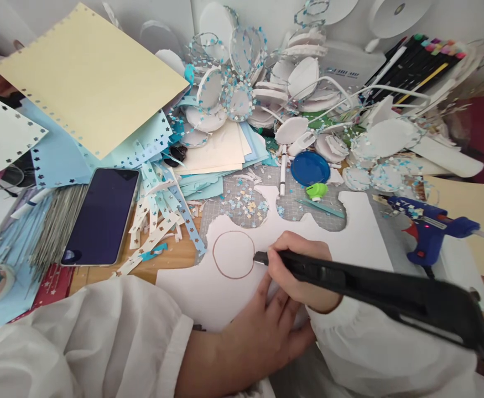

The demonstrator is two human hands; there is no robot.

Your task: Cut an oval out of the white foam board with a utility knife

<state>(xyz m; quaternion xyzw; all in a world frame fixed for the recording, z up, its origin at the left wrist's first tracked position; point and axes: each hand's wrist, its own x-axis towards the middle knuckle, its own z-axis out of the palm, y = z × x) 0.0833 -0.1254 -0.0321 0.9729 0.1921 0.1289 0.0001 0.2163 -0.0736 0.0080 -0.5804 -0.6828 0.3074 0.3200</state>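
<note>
My right hand (pixel 302 271) is closed around a long black cutter (pixel 374 287), a thick-handled tool whose narrow tip meets the right side of a drawn circle (pixel 234 255). That brown outline is on a white foam board (pixel 196 301) with rounded bites cut out of its far edge. My left hand (pixel 269 331) lies flat on the board below the right hand, fingers spread, holding nothing. Beneath the board is a grey cutting mat (pixel 242 193). The cutter's blade is too small to make out clearly.
A phone (pixel 103 215) lies at left beside punched paper strips (pixel 159 204). White foam ovals and star garlands (pixel 242 99) crowd the back. A blue lid (pixel 310 168) and green punch (pixel 316 191) sit beyond the board; a blue glue gun (pixel 430 226) stands right, its light lit.
</note>
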